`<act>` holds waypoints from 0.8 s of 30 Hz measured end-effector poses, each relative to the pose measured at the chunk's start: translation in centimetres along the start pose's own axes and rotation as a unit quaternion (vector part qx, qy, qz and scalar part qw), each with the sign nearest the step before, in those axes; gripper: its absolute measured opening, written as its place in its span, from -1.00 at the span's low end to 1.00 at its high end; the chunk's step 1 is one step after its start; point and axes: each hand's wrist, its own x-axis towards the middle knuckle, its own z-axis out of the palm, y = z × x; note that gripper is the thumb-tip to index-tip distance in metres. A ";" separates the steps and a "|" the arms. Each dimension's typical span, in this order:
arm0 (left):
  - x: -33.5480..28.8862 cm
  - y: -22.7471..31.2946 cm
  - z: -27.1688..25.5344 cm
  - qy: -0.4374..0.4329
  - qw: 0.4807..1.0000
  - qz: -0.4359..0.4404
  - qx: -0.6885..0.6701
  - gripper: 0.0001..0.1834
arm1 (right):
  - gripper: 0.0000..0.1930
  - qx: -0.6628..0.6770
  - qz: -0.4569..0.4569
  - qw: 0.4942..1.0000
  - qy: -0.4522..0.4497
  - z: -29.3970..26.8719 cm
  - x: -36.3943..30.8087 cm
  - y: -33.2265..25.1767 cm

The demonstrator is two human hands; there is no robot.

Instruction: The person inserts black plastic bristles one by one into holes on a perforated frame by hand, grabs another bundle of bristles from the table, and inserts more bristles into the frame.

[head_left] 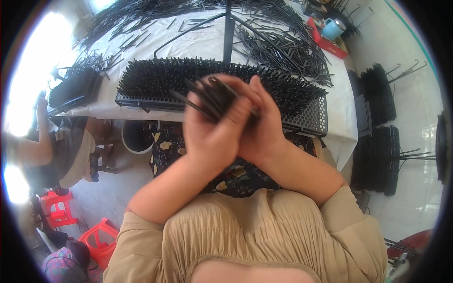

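Your left hand (207,137) and right hand (266,129) are cupped together around a bundle of dark strips (214,99), fingers curled in and neither palm spread. The left thumb lies across the bundle and the right hand wraps its far side; blur hides how each finger sits. The bundle is right in front of you, tilted, its loose ends fanning toward the upper left, above a long black rack (317,118).

That rack sits along the near edge of the surface (340,106), so its front lip and the surface's edge run almost together beyond your forearms. To its right, a band of white shows before the surface's corner drops off. To its left, a narrower gap parts it from a second rack (78,101), with another person's arm (42,129) near that end. Straight ahead, a slim black post (228,37) with bent side arms rises behind the long rack. A large pile of strips (283,49) lies to the right of the post.

The long rack's flat base is punched with round holes, seen at its right end; stubby black pegs (160,78) crowd the rest like coarse bristles. The piled strips are thin and straight, on creased white sheeting (198,45). At the far right, a shallow red box (311,30) holds a smooth, rounded light-blue mug (333,29).
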 end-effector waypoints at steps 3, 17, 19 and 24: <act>-1.8 -1.5 0.8 -0.037 0.988 0.038 0.142 -0.86 | -0.33 0.002 0.007 1.000 -0.009 -0.4 -0.5 -1.3; -7.9 -4.4 -3.5 0.006 0.842 -0.536 0.068 -0.82 | -0.75 -0.465 -0.113 0.876 0.056 -9.7 -6.3 -3.1; -8.3 -5.0 -3.1 0.020 0.837 -0.544 0.051 -0.83 | -0.76 -0.476 -0.105 0.871 0.066 -10.8 -6.6 -3.2; -7.9 -5.4 -2.7 0.027 0.836 -0.543 0.073 -0.81 | -0.78 -0.478 -0.084 0.871 0.075 -12.0 -7.1 -4.2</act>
